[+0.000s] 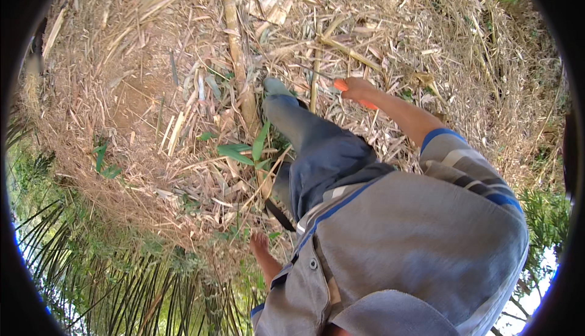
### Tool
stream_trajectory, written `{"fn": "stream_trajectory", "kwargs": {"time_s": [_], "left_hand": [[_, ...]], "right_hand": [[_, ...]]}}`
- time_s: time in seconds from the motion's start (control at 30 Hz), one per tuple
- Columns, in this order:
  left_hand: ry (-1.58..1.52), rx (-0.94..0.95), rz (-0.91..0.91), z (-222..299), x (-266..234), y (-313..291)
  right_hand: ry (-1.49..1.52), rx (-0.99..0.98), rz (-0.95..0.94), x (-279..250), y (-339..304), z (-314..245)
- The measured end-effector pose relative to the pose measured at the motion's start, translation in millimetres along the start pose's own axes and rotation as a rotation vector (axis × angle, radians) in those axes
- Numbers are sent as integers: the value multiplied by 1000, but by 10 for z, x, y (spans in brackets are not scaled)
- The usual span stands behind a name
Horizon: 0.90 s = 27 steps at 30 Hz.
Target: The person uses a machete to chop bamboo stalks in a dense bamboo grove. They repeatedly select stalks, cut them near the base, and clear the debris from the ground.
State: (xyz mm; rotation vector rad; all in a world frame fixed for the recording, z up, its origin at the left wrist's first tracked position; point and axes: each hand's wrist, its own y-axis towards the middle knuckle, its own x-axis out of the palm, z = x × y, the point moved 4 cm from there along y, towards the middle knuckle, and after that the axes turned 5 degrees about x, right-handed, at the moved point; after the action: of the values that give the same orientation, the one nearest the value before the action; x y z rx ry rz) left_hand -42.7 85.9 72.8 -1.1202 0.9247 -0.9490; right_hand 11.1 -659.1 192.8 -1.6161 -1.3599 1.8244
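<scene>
My right hand [358, 88] is closed around the orange handle of a hand tool [368, 104]. A thin dark blade, seen nearly edge-on, seems to reach from it toward the upper left, so its exact kind is unclear. The tool is held above dry leaf litter, to the right of my booted foot. My left hand [259, 243] hangs low beside my body, near a dark flat strip [280, 215] by my leg. Its fingers are too small and turned to read. A tan bamboo pole [234, 37] runs past the toe of my rubber boot [278, 87].
Dry bamboo leaves and split pieces cover the ground, with cut stalks [350, 53] at the upper right. A small green-leaved shoot [237, 152] grows beside my legs. Bare reddish soil [135, 101] shows at left. Dense bamboo stems [122, 287] stand at the lower left.
</scene>
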Motion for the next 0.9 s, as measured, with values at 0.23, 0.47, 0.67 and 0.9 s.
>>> {"fn": "stream_trajectory", "kwargs": {"time_s": [0.23,0.47,0.67,0.9], "left_hand": [[231,355,101,72,1607,-996],[193,229,197,-349,1201,-1609],[211,141,31,-378,863,-1059],[504,429,21,600,1072,-826]], "right_hand": [[-318,123,-259,-277,460,603],[-89,177,-177,-391,640,1100],[213,187,5,-138,280,1257],[387,270,23,807,-452,2042]]}}
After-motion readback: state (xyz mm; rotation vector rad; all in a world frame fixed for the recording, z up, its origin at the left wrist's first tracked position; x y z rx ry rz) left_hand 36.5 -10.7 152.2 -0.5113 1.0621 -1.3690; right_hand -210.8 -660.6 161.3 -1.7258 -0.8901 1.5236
